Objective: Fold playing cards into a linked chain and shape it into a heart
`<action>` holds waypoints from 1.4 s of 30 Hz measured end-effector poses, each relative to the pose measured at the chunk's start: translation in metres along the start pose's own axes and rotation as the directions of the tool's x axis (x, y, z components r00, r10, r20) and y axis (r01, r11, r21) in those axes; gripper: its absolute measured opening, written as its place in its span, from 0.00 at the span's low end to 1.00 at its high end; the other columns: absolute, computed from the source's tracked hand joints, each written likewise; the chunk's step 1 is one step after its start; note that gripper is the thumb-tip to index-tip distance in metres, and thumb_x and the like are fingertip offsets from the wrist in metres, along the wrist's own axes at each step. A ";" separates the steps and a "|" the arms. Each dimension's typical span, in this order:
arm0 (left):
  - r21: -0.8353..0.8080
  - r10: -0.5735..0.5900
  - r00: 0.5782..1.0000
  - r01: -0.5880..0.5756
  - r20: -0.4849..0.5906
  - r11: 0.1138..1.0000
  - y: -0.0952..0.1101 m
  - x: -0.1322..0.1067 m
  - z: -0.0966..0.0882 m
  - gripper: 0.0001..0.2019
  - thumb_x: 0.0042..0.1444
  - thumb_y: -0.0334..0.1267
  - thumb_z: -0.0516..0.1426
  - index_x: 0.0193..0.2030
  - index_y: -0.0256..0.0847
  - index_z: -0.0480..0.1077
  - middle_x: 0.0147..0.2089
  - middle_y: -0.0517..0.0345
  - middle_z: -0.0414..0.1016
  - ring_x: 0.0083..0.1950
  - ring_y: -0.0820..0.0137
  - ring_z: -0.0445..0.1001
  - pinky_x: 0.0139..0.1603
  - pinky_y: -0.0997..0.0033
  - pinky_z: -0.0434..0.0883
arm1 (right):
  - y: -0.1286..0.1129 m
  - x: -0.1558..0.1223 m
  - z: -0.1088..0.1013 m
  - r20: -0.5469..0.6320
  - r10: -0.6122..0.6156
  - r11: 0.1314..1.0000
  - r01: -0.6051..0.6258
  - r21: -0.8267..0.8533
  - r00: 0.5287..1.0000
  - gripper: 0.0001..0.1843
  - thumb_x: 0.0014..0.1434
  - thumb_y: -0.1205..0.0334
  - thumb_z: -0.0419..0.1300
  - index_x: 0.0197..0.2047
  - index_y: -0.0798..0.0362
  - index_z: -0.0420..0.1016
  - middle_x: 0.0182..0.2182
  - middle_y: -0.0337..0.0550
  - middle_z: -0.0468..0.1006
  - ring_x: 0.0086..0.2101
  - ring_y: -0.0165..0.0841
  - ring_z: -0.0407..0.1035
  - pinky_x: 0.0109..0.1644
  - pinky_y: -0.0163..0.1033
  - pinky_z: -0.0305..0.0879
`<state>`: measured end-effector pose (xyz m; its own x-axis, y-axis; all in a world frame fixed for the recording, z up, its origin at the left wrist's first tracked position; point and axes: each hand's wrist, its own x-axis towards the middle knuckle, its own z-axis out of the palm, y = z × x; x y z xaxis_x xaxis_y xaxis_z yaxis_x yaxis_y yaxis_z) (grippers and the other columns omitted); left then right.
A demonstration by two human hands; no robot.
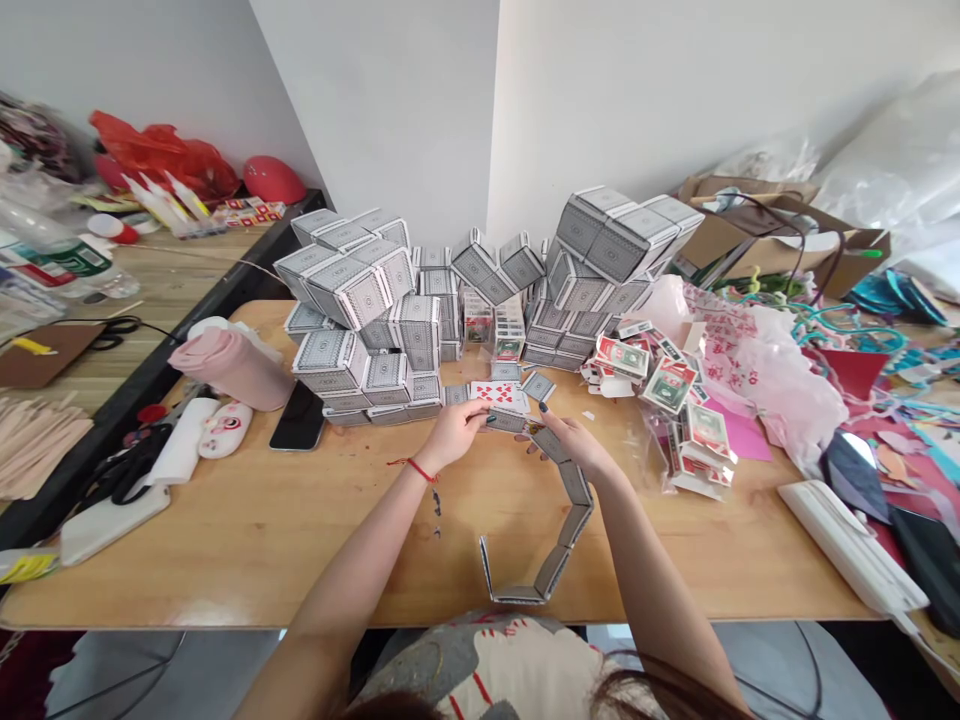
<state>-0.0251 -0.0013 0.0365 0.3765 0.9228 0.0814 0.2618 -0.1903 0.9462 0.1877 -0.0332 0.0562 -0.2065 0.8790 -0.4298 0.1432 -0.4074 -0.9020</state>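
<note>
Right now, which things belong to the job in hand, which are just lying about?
In hand: left hand, right hand, face-up card, card chain, grey card blocks.
Lying about: phone, black scissors, pink roll, pink bag.

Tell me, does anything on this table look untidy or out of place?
Yes. The grey card blocks by the wall are piled unevenly, several tilted. Card packs lie scattered at the right, not stacked. The card chain held by the left hand and right hand curls down to the table edge.
</note>
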 end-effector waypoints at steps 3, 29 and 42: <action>0.068 0.014 1.000 -0.013 -0.018 0.998 0.003 0.000 -0.001 0.11 0.52 0.31 0.52 0.42 0.38 0.71 0.41 0.53 0.76 0.39 0.68 0.75 0.42 0.64 0.73 | 0.001 0.001 -0.002 0.006 -0.006 1.000 0.006 -0.006 1.000 0.25 0.56 0.46 0.47 0.35 0.55 0.77 0.32 0.48 0.79 0.27 0.34 0.72 0.26 0.34 0.67; 0.135 0.129 0.981 -0.109 -0.146 0.985 -0.006 -0.013 0.006 0.11 0.54 0.33 0.52 0.41 0.39 0.73 0.40 0.55 0.77 0.38 0.69 0.76 0.40 0.70 0.74 | -0.004 -0.001 0.009 -0.173 -0.044 0.986 0.015 -0.166 0.984 0.26 0.54 0.43 0.50 0.32 0.58 0.77 0.35 0.50 0.78 0.28 0.31 0.70 0.26 0.32 0.63; 0.296 0.287 0.937 -0.221 -0.201 0.929 -0.011 -0.020 0.008 0.12 0.55 0.32 0.51 0.43 0.40 0.72 0.40 0.53 0.77 0.37 0.70 0.76 0.38 0.69 0.73 | -0.001 0.000 0.014 -0.201 -0.077 0.984 0.043 -0.172 0.976 0.25 0.54 0.45 0.50 0.34 0.57 0.77 0.36 0.49 0.78 0.30 0.32 0.71 0.27 0.32 0.63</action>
<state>-0.0280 -0.0204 0.0219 0.2497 0.8770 0.4105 0.4228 -0.4801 0.7686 0.1737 -0.0365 0.0570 -0.0179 0.9397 -0.3414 0.2990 -0.3208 -0.8987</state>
